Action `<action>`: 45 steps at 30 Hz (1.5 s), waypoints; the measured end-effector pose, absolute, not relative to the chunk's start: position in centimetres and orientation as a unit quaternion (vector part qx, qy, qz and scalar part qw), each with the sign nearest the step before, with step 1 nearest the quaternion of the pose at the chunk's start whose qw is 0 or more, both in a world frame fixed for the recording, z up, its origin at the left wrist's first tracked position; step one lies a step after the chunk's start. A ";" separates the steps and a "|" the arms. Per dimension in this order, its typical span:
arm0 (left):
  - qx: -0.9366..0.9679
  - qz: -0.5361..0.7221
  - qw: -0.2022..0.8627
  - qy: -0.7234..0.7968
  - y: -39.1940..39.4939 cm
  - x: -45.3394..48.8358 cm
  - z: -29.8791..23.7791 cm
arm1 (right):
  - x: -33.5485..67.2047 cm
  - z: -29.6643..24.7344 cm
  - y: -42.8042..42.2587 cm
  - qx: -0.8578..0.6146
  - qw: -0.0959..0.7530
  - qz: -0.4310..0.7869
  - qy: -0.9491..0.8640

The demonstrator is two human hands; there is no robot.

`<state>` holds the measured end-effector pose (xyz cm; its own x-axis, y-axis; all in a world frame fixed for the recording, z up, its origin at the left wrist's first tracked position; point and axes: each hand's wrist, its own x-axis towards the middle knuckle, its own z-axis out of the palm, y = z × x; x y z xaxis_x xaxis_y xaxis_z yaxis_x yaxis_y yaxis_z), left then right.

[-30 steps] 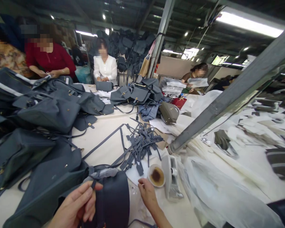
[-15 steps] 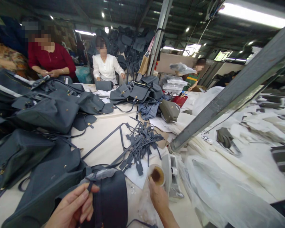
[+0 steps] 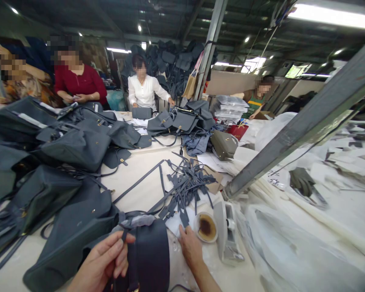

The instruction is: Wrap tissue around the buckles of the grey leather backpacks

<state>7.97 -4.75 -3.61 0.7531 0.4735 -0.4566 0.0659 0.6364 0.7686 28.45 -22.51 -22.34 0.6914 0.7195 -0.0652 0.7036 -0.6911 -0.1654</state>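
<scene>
My left hand (image 3: 109, 257) pinches a narrow dark strap (image 3: 124, 234) between thumb and fingers, over a navy handbag (image 3: 153, 251). The handbag lies at the bottom centre, with crumpled clear plastic (image 3: 141, 221) along its far edge. My right hand (image 3: 191, 247) is closed, its fingertips at the near end of a flat dark strap piece (image 3: 184, 219). That piece reaches out from a tangled pile of straps (image 3: 188, 182). Just right of this hand stands a round white cup (image 3: 213, 237) with brown contents.
Navy handbags (image 3: 73, 142) are heaped on the left. A white tape-dispenser-like device (image 3: 229, 231) stands beside the cup. A slanted metal post (image 3: 280, 134) crosses the right, above plastic sheeting (image 3: 292, 243). An olive bag (image 3: 224, 144) lies farther back. Several co-workers sit across the table.
My right hand has left the cup and moved left to the strap piece. The left hand still pinches its strap. The whole view has shifted slightly.
</scene>
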 end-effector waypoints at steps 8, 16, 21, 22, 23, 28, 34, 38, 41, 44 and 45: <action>0.416 0.126 0.835 0.338 -5.0 8.3 -2.4 | 28.6 -22.8 -22.7 -0.907 0.081 0.043 -0.410; 0.424 0.127 0.833 0.334 -4.9 8.5 -1.4 | 28.7 -23.0 -22.3 -0.902 0.083 0.037 -0.421; 0.421 0.131 0.838 0.321 -4.8 8.6 -1.6 | 29.5 -22.4 -22.2 -0.892 0.086 0.064 -0.439; 0.422 0.131 0.839 0.318 -4.8 8.6 -1.7 | 29.7 -22.2 -22.3 -0.891 0.088 0.072 -0.439; 0.423 0.131 0.839 0.316 -4.7 8.6 -1.8 | 29.9 -21.9 -22.3 -0.892 0.090 0.080 -0.436; 0.415 0.127 0.844 0.315 -4.4 8.6 -1.9 | 30.3 -21.3 -22.8 -0.899 0.112 0.116 -0.407; 0.404 0.134 0.848 0.316 -4.4 8.7 -1.6 | 31.0 -21.8 -23.0 -0.889 0.110 0.159 -0.414; 0.403 0.134 0.849 0.313 -4.4 8.8 -1.5 | 31.6 -22.1 -23.0 -0.888 0.098 0.172 -0.414; 0.404 0.135 0.850 0.311 -4.3 8.8 -1.5 | 31.8 -21.9 -23.0 -0.890 0.096 0.172 -0.410; 0.407 0.135 0.848 0.311 -4.3 8.8 -1.5 | 31.6 -21.4 -23.3 -0.891 0.098 0.157 -0.414; 0.407 0.135 0.848 0.312 -4.3 8.8 -1.5 | 31.4 -21.1 -23.5 -0.892 0.099 0.148 -0.416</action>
<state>8.84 -4.27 -1.49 0.7688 0.4828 -0.4193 0.0254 0.6322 0.7744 31.44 -23.47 -21.12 0.6104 0.7708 -0.1826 0.7121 -0.6349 -0.2996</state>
